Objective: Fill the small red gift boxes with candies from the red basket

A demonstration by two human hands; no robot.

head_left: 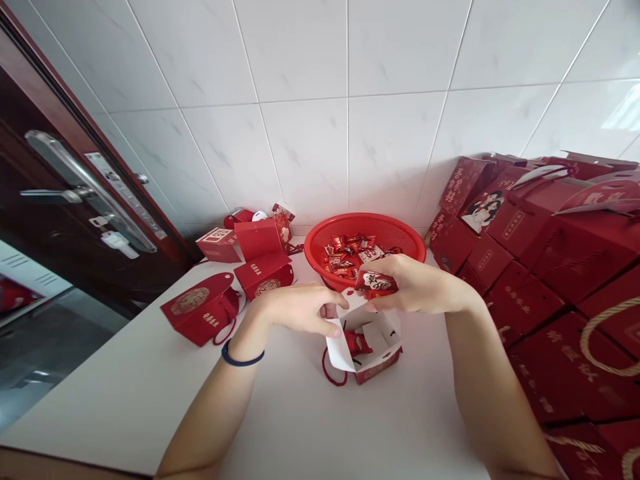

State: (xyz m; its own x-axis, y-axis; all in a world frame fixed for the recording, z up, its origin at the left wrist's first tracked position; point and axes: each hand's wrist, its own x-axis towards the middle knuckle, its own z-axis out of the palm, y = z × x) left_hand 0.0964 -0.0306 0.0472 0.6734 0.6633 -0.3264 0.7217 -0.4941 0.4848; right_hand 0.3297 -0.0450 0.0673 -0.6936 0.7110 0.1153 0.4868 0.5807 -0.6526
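Observation:
A small red gift box (374,363) with a white inside stands open on the white table (125,393), and a red candy lies in it. My left hand (300,308) pinches the box's open flap. Just above the opening, my right hand (417,287) grips red-wrapped candies (376,283). Behind the hands stands a red plastic basket (320,240) with several wrapped candies inside.
Several closed red gift boxes (205,308) lie on the table's left side near the tiled wall. A tall pile of red gift boxes (550,267) with cord handles fills the right. A dark door with a metal handle (65,193) stands at the left.

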